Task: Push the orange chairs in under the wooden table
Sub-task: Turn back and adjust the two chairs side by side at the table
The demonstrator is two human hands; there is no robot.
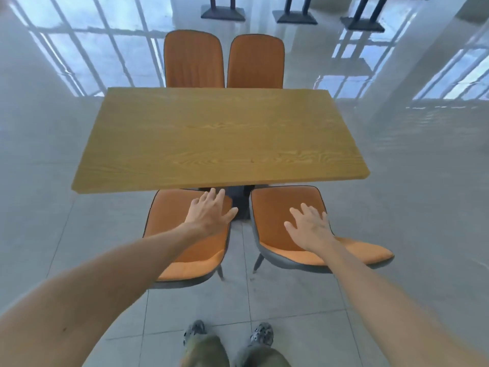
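Observation:
A wooden table fills the middle of the view. Two orange chairs stand at its near edge, their seats partly under the top and their backrests toward me. My left hand reaches over the near left chair with straight, spread fingers. My right hand hovers with spread fingers over the near right chair. Whether either palm touches a chair I cannot tell. Two more orange chairs, the far left chair and the far right chair, stand side by side at the far edge.
The table's dark pedestal base shows between the two near chairs. Glossy grey floor tiles surround everything. Dark bases of other tables stand at the far end. My shoes are on the floor just behind the chairs.

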